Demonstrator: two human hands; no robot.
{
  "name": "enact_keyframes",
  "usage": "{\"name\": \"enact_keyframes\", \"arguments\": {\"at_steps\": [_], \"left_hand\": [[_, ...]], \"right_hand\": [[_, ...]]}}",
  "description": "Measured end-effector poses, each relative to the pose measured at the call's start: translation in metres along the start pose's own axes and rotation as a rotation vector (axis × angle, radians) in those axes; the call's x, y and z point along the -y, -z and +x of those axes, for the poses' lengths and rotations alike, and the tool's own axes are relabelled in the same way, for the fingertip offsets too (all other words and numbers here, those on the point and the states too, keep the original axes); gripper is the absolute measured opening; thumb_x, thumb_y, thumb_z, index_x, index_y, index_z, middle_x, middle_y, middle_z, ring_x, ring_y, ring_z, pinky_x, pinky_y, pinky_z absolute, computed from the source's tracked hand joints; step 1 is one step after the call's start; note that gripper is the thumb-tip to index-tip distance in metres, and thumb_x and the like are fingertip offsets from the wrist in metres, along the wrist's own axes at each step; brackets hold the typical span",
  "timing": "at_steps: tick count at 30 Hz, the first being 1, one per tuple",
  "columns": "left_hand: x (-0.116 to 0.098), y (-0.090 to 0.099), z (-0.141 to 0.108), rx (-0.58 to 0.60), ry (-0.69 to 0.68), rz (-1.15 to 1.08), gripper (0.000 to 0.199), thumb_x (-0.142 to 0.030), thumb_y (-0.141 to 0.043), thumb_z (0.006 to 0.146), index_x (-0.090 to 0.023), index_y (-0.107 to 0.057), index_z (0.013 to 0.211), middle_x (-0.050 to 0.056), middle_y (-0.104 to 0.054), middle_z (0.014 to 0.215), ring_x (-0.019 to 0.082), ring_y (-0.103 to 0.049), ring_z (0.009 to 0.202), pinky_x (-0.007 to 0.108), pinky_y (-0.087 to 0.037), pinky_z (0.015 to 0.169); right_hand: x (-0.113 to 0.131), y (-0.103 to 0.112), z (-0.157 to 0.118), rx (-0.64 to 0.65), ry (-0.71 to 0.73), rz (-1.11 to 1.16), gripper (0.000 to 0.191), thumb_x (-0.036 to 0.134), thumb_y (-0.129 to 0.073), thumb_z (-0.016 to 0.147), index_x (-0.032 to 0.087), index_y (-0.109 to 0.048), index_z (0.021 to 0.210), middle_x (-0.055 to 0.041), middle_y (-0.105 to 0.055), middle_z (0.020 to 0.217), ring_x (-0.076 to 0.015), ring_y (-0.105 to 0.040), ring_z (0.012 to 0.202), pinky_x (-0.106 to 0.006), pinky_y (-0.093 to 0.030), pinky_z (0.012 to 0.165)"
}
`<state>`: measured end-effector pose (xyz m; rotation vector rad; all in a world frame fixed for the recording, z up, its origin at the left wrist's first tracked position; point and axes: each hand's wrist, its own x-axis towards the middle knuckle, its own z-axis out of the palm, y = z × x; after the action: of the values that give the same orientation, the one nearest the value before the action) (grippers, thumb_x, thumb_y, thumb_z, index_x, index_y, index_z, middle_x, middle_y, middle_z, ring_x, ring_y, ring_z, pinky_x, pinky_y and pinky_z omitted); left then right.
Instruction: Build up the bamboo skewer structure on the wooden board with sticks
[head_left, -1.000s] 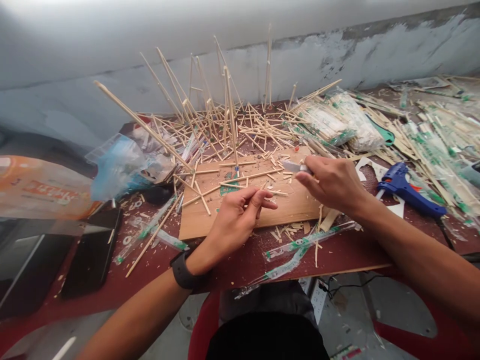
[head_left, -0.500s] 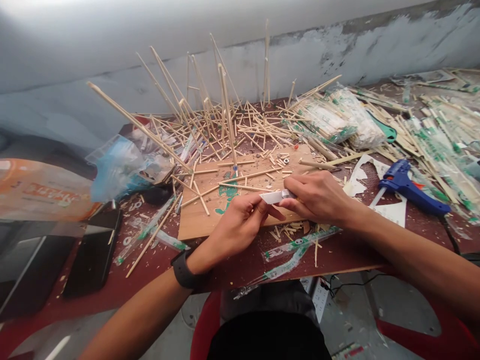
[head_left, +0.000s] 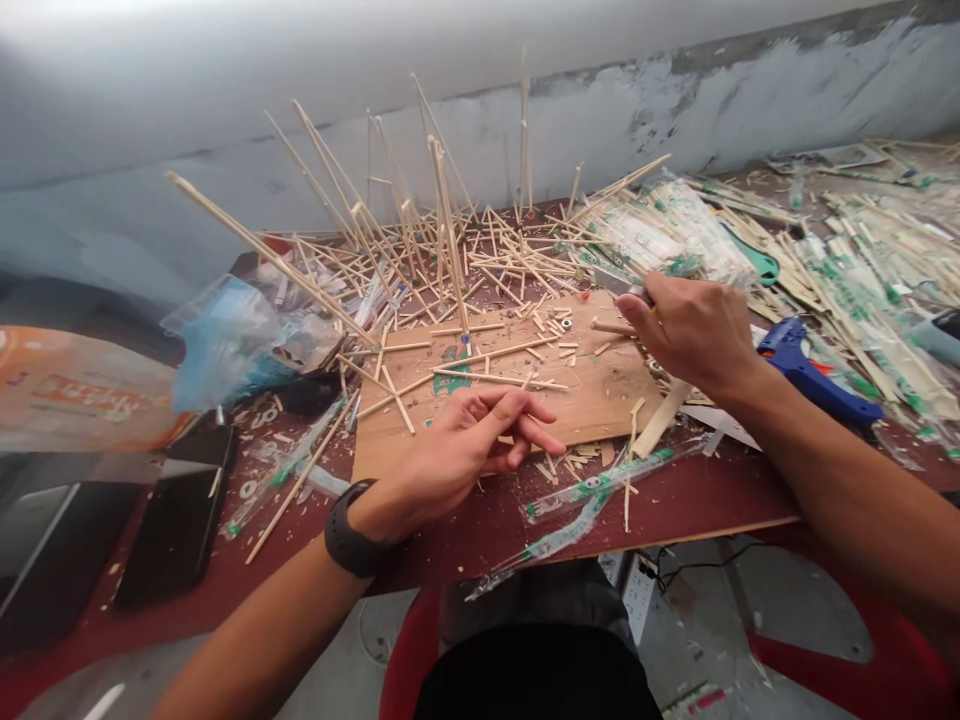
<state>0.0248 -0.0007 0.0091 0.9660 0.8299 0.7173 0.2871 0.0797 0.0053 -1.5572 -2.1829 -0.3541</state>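
My left hand (head_left: 487, 430), with a dark band at the wrist, hovers over the front of the wooden board (head_left: 600, 385). Its thumb and forefinger are pinched on a small stick piece (head_left: 529, 381), of which only the tip shows; the other fingers are loosely bent. Above the board's right end, my right hand (head_left: 694, 330) is closed round a utility knife (head_left: 613, 283), its flat blade pointing left and its handle mostly covered by the fingers. Several thin wooden sticks (head_left: 502, 379) lie crossed on the board, with short cut bits among them.
Upright stick frames (head_left: 448, 230) and a tangle of sticks stand behind the board. At right are a blue glue gun (head_left: 817, 375) and wrapped chopsticks (head_left: 862, 300). A dark phone (head_left: 176, 520) lies left. Torn wrappers (head_left: 577, 535) lie along the front edge.
My right hand has moved up and right with the knife, away from my left hand. My left hand has shifted slightly left and down. A flat wooden strip now shows below my right hand.
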Motion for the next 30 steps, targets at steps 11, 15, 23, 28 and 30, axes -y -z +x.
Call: {"name": "enact_keyframes", "arguments": {"at_steps": [11,15,23,28,30], "left_hand": [[0.008,0.000,0.004,-0.132,-0.528,0.822,0.024,-0.021,-0.057,0.103,-0.014,-0.075,0.089,0.002,-0.074,0.076,0.011,-0.060,0.064,0.023,-0.041,0.060],[0.009,0.000,0.002,-0.153,-0.604,0.924,0.021,-0.021,-0.055,0.105,-0.015,-0.075,0.107,0.006,-0.081,0.092,0.015,-0.071,0.075,0.025,-0.051,0.068],[0.010,0.002,0.004,-0.107,-0.561,1.045,0.024,-0.019,-0.049,0.107,-0.015,-0.072,0.103,0.007,-0.080,0.094,0.016,-0.072,0.078,0.027,-0.053,0.073],[0.009,0.006,0.007,-0.216,-0.579,0.950,0.025,-0.016,-0.052,0.104,-0.015,-0.072,0.090,0.004,-0.080,0.082,0.013,-0.070,0.068,0.023,-0.050,0.066],[0.008,0.006,0.006,-0.237,-0.574,0.916,0.026,-0.018,-0.052,0.104,-0.016,-0.073,0.089,0.004,-0.080,0.082,0.013,-0.069,0.068,0.023,-0.049,0.066]], "right_hand": [[0.044,0.004,-0.016,-0.057,0.784,0.460,0.033,0.048,-0.052,0.107,0.018,-0.064,0.103,-0.0009,-0.068,0.077,-0.0130,-0.057,0.064,-0.028,-0.036,0.062],[0.041,0.005,-0.014,-0.081,0.809,0.463,0.015,0.018,-0.049,0.105,0.019,-0.063,0.102,0.0015,-0.065,0.073,-0.0110,-0.053,0.060,-0.025,-0.036,0.060],[0.035,0.000,-0.015,-0.078,0.753,0.507,0.010,0.013,-0.055,0.103,0.019,-0.062,0.100,-0.0003,-0.071,0.079,-0.0116,-0.059,0.066,-0.025,-0.042,0.065],[0.030,0.006,-0.014,-0.016,0.632,0.476,0.047,0.062,-0.051,0.104,0.018,-0.062,0.092,-0.0032,-0.066,0.076,-0.0155,-0.054,0.065,-0.028,-0.036,0.062],[0.031,0.005,-0.014,0.073,0.598,0.411,0.063,0.074,-0.036,0.104,0.019,-0.061,0.086,-0.0029,-0.061,0.070,-0.0159,-0.047,0.061,-0.029,-0.030,0.060]]}}
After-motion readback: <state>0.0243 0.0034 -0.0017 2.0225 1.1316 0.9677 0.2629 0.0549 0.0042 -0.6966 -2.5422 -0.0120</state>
